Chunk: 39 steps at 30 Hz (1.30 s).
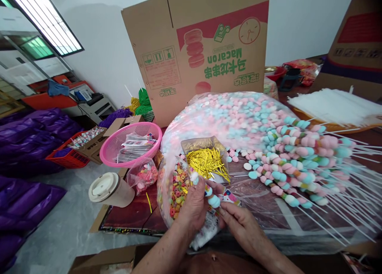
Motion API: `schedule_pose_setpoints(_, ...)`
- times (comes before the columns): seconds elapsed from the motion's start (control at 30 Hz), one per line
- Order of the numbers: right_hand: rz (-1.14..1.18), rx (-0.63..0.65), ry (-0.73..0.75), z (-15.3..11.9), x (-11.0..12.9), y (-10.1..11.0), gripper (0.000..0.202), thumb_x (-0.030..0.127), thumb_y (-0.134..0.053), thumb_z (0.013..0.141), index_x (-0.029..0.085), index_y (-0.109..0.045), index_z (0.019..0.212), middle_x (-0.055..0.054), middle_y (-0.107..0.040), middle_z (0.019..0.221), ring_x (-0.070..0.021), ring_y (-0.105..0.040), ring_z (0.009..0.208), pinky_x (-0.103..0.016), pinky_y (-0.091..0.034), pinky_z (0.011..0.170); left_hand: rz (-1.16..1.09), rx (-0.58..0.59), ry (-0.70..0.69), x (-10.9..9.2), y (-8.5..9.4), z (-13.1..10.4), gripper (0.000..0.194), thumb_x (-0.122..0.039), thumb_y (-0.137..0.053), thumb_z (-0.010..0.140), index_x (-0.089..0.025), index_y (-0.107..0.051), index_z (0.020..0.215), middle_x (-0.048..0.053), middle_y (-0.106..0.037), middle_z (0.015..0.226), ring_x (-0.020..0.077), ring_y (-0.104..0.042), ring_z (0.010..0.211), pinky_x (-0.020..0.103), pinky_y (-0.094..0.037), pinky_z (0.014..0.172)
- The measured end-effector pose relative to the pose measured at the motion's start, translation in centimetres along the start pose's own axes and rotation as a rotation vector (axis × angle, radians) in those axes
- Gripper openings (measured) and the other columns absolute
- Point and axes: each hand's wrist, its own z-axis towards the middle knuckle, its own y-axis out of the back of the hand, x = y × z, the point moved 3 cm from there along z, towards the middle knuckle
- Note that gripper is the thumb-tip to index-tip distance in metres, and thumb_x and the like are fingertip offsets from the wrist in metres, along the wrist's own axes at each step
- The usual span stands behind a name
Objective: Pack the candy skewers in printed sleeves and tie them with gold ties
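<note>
Marshmallow skewer (213,201) held in curled left hand (194,204), near gold ties (206,162); fingers of right hand (243,222) drawn nearly together at skewer's lower end, whether anything is pinched cannot be told.

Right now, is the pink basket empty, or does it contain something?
Not empty: the pink basket holds a loose pile of flat printed pieces, plainly visible through its open top.

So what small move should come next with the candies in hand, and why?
Probably hold the candy stack steady in the left hand while the right hand adjusts its near end. The left hand is wrapped around the stack, and the right fingertips are already at its blue near end, with printed wrapping just behind; exactly what they pinch is unclear.
</note>
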Motion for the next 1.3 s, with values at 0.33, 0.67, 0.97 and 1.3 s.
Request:
schedule_pose_setpoints(0.33, -0.47, -0.165, 0.322, -0.5, -0.6, 0.0, 0.033, 0.023, -0.032, 0.09, 0.016, -0.063, 0.099, -0.006, -0.066, 0.066, -0.0163, -0.061, 0.06, -0.022, -0.045, 0.053, -0.117, -0.241, -0.002, -4.6, -0.2, 2.1, 0.02, -0.031, -0.066, 0.073, -0.015, -0.054, 0.07, -0.006, -0.049, 0.04, 0.0084, -0.046, 0.035, 0.024, -0.047, 0.05)
schedule_pose_setpoints(0.67, -0.342, -0.207, 0.372, -0.5, -0.1, -0.5, 0.031, 0.023, -0.032, 0.091, 0.014, -0.061, 0.097, -0.007, -0.065, 0.068, -0.0162, -0.061, 0.063, -0.023, -0.046, 0.057, -0.226, -0.231, -0.043, -1.9, -0.3, 1.5, 0.036, -0.051, -0.056, 0.077, -0.017, -0.051, 0.066, -0.006, -0.045, 0.038, 0.0089, -0.044, 0.035, 0.022, -0.043, 0.045)
schedule_pose_setpoints(0.97, 0.648, 0.377, -0.299, -0.6, -0.4, -1.7, 0.045, 0.06, -0.046, 0.077, 0.016, -0.053, 0.079, 0.011, -0.033, 0.032, -0.0051, -0.018, 0.028, -0.018, -0.014, 0.033, -0.163, 0.028, -0.043, -1.5, -0.4, 0.9, 0.053, -0.066, -0.042, 0.075, -0.017, -0.052, 0.058, -0.003, -0.044, 0.036, 0.013, -0.051, 0.041, 0.028, -0.047, 0.053)
schedule_pose_setpoints(1.3, -0.497, -0.235, 0.356, -0.3, -0.7, 0.0, 0.029, 0.019, -0.033, 0.088, 0.013, -0.061, 0.092, -0.007, -0.064, 0.064, -0.0151, -0.055, 0.054, -0.024, -0.035, 0.051, -0.031, -0.314, -0.109, -3.4, -0.2, 1.2, 0.029, -0.031, -0.074, 0.065, -0.018, -0.053, 0.08, 0.0, -0.063, 0.066, 0.0125, -0.057, 0.05, 0.025, -0.047, 0.052)
